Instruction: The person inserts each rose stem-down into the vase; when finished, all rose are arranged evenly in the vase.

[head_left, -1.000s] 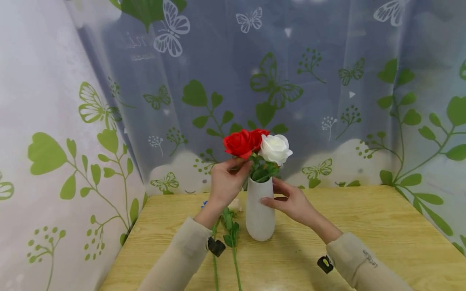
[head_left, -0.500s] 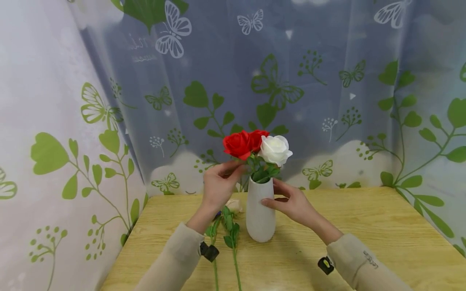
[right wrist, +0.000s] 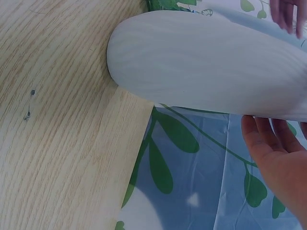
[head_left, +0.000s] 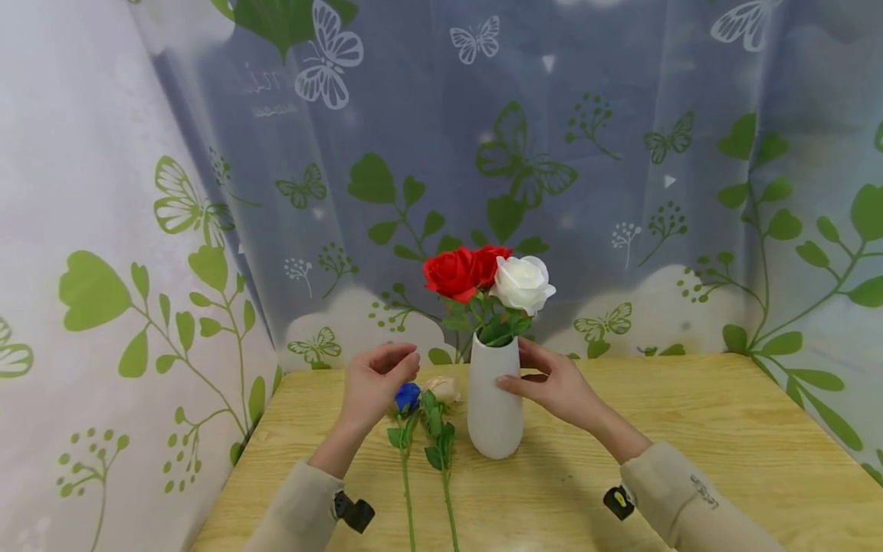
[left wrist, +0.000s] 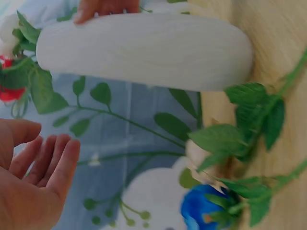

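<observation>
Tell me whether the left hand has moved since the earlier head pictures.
Yes, the left hand has moved left and down in the head view, judged against the printed backdrop.

Butterfly-print curtain (head_left: pixel 434 100) behind a wood-grain table (head_left: pixel 717 429)

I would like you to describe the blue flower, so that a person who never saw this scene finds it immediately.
On the table, find the vase that the right hand grips. Left of it in the head view lies the cream flower, then, farther from the vase, the blue flower. Its deep blue bloom sets it apart from that pale neighbour.
</observation>
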